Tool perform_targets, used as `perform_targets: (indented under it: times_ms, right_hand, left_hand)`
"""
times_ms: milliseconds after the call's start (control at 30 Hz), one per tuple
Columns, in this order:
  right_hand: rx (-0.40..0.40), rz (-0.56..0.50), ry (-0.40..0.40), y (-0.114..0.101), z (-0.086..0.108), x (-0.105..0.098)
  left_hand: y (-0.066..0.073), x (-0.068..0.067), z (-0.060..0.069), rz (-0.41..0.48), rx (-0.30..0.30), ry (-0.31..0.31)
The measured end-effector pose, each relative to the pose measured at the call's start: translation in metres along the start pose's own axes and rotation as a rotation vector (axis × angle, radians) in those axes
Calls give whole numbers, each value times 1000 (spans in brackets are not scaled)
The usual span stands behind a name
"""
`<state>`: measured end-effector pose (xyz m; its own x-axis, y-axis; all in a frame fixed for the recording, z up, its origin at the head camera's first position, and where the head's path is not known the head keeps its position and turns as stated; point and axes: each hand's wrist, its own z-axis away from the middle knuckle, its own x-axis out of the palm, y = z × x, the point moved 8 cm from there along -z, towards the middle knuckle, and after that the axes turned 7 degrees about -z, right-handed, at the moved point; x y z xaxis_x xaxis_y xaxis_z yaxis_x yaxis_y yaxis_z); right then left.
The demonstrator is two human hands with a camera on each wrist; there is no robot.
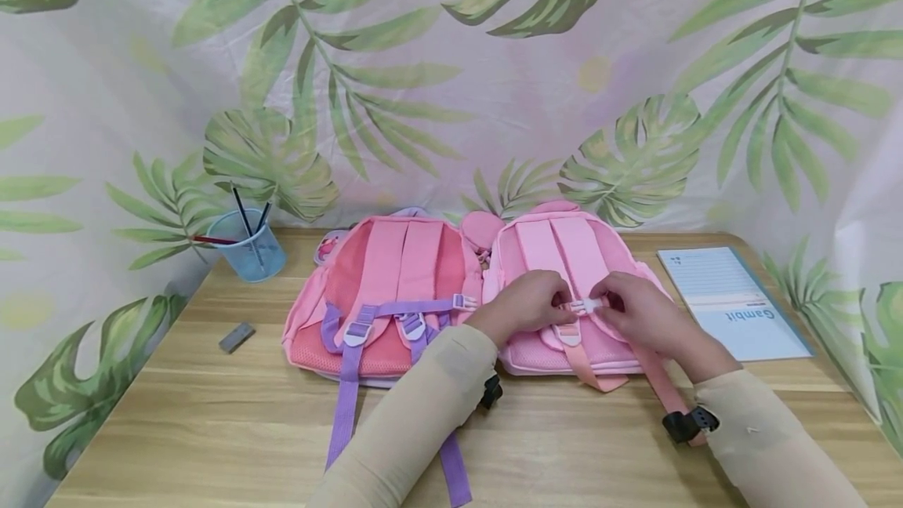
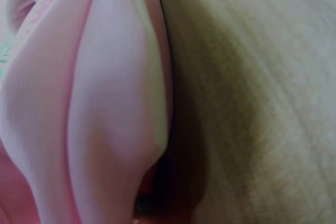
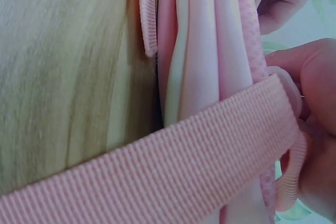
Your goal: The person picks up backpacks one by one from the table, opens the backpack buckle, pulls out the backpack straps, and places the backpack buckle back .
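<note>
Two pink backpacks lie side by side with their shoulder straps facing up. Over the right backpack (image 1: 518,355), both hands meet at a white side-release buckle (image 1: 584,306) on its chest strap. My left hand (image 1: 529,302) pinches the buckle's left end; my right hand (image 1: 645,312) pinches its right end. The two halves look together, but whether they are locked cannot be told. In the right wrist view, a peach webbing strap (image 3: 157,156) runs in front of the right hand's curled fingers. The left wrist view mostly shows the backpack's pink side (image 2: 110,87).
The left backpack (image 1: 381,257) has purple straps (image 1: 343,406) hanging toward the front, and its white buckle (image 1: 463,302) is joined. A blue mesh pen cup (image 1: 264,257) and a grey eraser (image 1: 237,337) are on the left. At right lies a notebook (image 1: 734,296).
</note>
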<state>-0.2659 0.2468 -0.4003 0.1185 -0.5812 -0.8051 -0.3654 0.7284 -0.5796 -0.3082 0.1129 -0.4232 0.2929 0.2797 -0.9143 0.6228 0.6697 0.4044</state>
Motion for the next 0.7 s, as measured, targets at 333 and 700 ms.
perform_targets:
  times_ms: [333,700]
  right_hand:
    - [-51,-9,20,-7,3,-2]
    - [-49,-12,59,3,8,-11]
  left_hand:
    - [0,1,-1,-21,-6,-8]
    - [0,1,0,-12,-9,-14]
